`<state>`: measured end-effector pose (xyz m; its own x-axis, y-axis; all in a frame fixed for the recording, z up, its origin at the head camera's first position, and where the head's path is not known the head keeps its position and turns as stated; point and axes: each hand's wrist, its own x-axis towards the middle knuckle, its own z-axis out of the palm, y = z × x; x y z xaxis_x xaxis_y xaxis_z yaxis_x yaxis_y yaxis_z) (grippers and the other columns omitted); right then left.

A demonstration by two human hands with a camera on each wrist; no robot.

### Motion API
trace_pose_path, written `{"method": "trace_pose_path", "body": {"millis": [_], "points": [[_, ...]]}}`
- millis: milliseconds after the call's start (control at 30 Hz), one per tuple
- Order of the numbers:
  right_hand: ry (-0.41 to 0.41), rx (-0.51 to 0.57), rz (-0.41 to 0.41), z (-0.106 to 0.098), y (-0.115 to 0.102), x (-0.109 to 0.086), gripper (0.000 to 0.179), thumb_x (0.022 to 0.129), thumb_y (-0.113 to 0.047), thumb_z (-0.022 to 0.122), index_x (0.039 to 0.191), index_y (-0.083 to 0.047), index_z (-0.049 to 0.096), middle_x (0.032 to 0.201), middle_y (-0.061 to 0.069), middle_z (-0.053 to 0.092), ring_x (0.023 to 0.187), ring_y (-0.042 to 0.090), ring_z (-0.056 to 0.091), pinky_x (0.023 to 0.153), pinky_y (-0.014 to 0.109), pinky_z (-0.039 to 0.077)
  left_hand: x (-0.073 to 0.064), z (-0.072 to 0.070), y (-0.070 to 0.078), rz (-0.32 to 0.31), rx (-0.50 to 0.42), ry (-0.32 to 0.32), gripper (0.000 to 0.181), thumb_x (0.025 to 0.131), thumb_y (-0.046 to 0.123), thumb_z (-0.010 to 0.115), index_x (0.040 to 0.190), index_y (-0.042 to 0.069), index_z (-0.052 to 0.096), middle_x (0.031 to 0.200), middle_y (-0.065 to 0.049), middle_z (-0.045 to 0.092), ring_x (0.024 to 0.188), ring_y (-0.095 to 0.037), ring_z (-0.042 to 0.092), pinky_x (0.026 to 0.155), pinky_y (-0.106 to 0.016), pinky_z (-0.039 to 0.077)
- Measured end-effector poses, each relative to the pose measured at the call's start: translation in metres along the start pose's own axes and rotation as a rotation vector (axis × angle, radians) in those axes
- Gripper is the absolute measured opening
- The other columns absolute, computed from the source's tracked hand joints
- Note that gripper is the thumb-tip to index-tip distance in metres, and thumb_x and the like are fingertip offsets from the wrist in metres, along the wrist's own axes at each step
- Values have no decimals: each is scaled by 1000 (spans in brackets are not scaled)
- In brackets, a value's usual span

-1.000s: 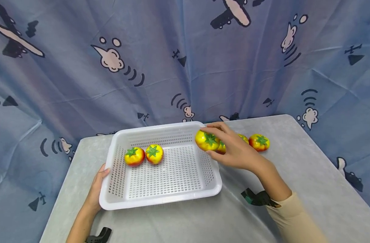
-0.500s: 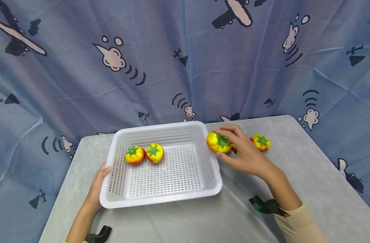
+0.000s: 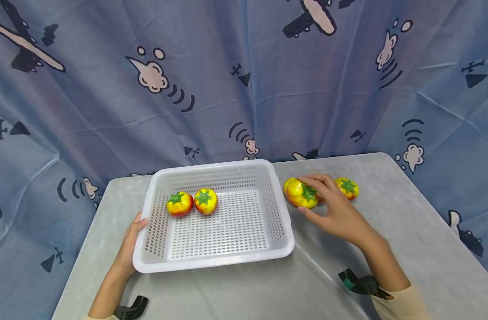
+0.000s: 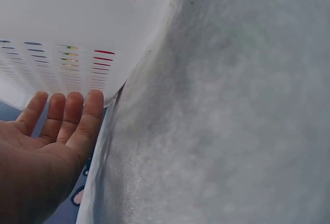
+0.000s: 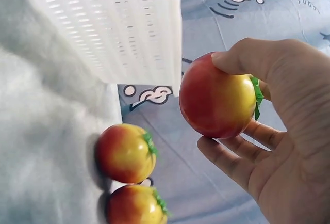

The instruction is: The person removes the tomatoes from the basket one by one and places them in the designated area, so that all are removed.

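My right hand [image 3: 336, 211] holds a toy tomato [image 3: 301, 193], yellow and red with a green star-shaped top, just right of the white basket [image 3: 213, 265]. In the right wrist view the thumb and fingers grip this held tomato [image 5: 216, 100] above the table level. My left hand [image 3: 127, 246] grips the left side of the basket, with the thumb over its rim. From the left wrist view, the fingers [image 4: 69, 121] touch the basket's slotted outer wall. Inside the basket, two more tomatoes, a left one [image 3: 179, 204] and a right one [image 3: 205, 202], sit side by side.
On the grey table [image 3: 227, 293], one tomato [image 3: 347, 188] lies right of my right hand and another [image 3: 288, 182] is partly hidden behind the held one. A blue patterned curtain [image 3: 211, 80] hangs behind the table.
My right hand has moved right, away from the basket's right rim, and slightly toward me, still holding the tomato. The left hand and basket stay in place.
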<state>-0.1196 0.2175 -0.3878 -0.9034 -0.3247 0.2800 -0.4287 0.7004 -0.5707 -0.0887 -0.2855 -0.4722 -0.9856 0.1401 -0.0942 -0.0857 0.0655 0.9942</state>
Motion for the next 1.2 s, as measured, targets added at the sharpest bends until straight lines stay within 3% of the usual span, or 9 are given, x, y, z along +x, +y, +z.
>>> {"method": "trace_pose_path", "body": {"millis": [100,267,400,567,667,800,933,1200], "points": [[17,-6,0,4,6,-5,69,92,-18,83,154,-19,54,149,11,51,133,29,53,94,33,56,0,-1,-1,7,1,-7,62,113,42,21,166,11,14,139,8,53,114,-9,63,89,-29,59],[-3,20,6,12,16,-11,69,91,-15,84,153,-16,53,146,12,51,129,30,55,95,56,58,0,-2,-2,2,-1,-14,62,113,43,21,166,13,13,139,8,53,114,-9,64,88,-30,60],[-41,14,17,17,23,-12,69,91,-18,84,153,-18,53,145,10,52,130,28,53,99,58,56,0,-2,-2,-7,0,-2,61,113,44,21,166,14,13,139,8,52,113,-10,64,87,-31,60],[-68,-9,50,20,30,-13,69,89,-19,86,151,-19,56,143,11,54,129,29,54,101,58,56,1,0,-2,-21,4,3,63,113,43,20,168,13,11,151,-10,43,115,-9,63,89,-31,60],[-80,-19,66,21,33,-14,69,88,-21,87,150,-18,56,141,11,55,125,29,57,99,52,59,2,1,-1,-31,0,5,64,112,43,20,168,13,10,157,-18,36,116,-6,62,89,-30,59],[-94,-28,66,22,36,-15,68,88,-23,88,149,-17,58,139,11,57,121,28,60,96,42,60,1,1,0,-30,2,7,64,113,43,20,168,13,11,152,-8,42,117,-6,62,90,-30,59],[-98,-33,57,22,39,-16,66,88,-23,88,147,-15,59,137,11,57,120,28,61,95,42,61,0,1,0,-26,3,2,63,113,44,21,168,13,12,145,4,47,117,-8,62,91,-30,59],[-125,-30,66,26,46,-16,66,88,-23,88,148,-16,59,137,11,57,118,26,61,93,43,60,-1,0,1,-23,-2,-5,65,113,45,21,168,13,10,145,3,47,118,-10,62,91,-30,58]]}}
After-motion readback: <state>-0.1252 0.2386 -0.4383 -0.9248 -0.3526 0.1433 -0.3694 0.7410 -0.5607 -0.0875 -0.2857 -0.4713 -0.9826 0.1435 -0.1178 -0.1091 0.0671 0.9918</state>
